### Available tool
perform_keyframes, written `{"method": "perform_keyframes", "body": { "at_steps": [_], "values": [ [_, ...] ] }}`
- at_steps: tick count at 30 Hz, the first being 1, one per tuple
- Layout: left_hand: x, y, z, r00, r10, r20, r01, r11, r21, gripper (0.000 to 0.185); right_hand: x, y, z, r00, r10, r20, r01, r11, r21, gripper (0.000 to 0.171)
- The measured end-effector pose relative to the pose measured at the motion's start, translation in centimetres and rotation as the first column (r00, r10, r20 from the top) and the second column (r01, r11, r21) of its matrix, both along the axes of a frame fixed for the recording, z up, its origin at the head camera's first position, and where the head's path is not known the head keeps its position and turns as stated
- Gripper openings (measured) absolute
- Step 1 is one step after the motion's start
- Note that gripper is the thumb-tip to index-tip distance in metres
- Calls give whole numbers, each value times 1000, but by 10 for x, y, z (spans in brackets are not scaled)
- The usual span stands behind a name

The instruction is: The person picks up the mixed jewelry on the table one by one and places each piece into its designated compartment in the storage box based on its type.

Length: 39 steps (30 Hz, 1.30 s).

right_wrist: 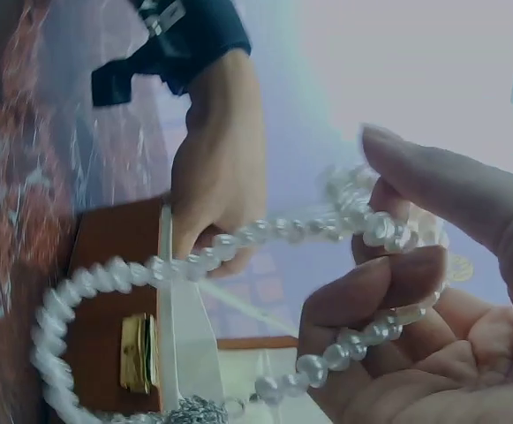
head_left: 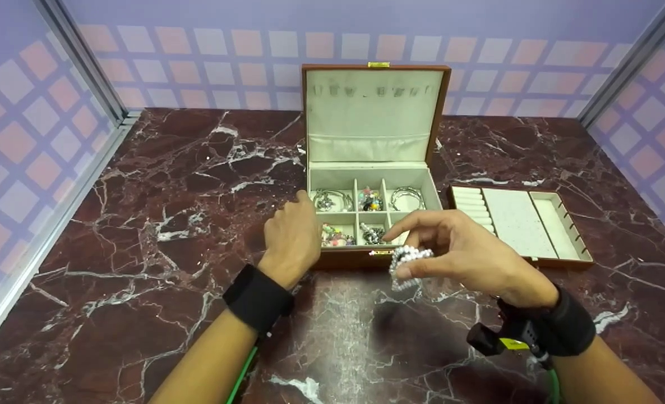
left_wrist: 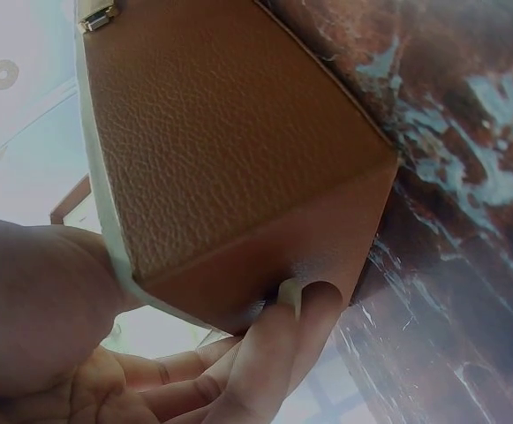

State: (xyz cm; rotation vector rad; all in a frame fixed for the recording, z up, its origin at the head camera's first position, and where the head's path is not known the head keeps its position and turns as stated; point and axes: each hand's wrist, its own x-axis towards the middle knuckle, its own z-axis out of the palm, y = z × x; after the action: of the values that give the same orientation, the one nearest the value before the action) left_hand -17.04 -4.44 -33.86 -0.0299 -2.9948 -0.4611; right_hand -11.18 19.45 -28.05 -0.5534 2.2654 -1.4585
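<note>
A brown jewelry box stands with its lid raised, its cream inside divided into compartments. My left hand grips the box's left wall; in the left wrist view its fingers lie against the outer side and the thumb goes over the rim. In front of the box's front right corner, my right hand pinches a white pearl necklace between thumb and fingers. Its pearls hang in a loop in the right wrist view, with a silvery cluster at the lower end.
Silver bangles and colorful beaded jewelry lie in the compartments. To the right is a brown-edged tray with ring rolls. Dark marbled tabletop surrounds them, with patterned panels behind and at both sides.
</note>
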Motion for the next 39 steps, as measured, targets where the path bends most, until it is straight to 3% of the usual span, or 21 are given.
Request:
{"method": "perform_keyframes", "body": {
  "at_steps": [6,11,22,26,33,36,39],
  "values": [
    [0,0,0,1000,0,7,0,1000,5,32,-1,-1,-1,999,-53,2,53,991,-127,38],
    [0,-1,-1,1000,-3,14,3,1000,-1,35,-1,-1,-2,997,-8,73,24,976,-216,44],
    [0,1,-1,1000,7,2,-7,1000,1,34,-3,1,-2,978,33,204,31,953,-301,51],
    [0,1,-1,1000,14,-6,-14,1000,-4,35,-5,1,-4,984,14,180,56,924,-378,43],
    [0,2,-1,1000,5,1,-5,1000,-9,36,-6,0,-6,989,16,145,65,843,-535,34],
    [0,1,-1,1000,1,5,-1,1000,-6,37,-5,0,-4,986,-7,167,87,874,-478,40],
    [0,1,-1,1000,2,6,-2,1000,-3,40,-4,0,-3,989,-33,146,84,928,-364,45]
  ]
}}
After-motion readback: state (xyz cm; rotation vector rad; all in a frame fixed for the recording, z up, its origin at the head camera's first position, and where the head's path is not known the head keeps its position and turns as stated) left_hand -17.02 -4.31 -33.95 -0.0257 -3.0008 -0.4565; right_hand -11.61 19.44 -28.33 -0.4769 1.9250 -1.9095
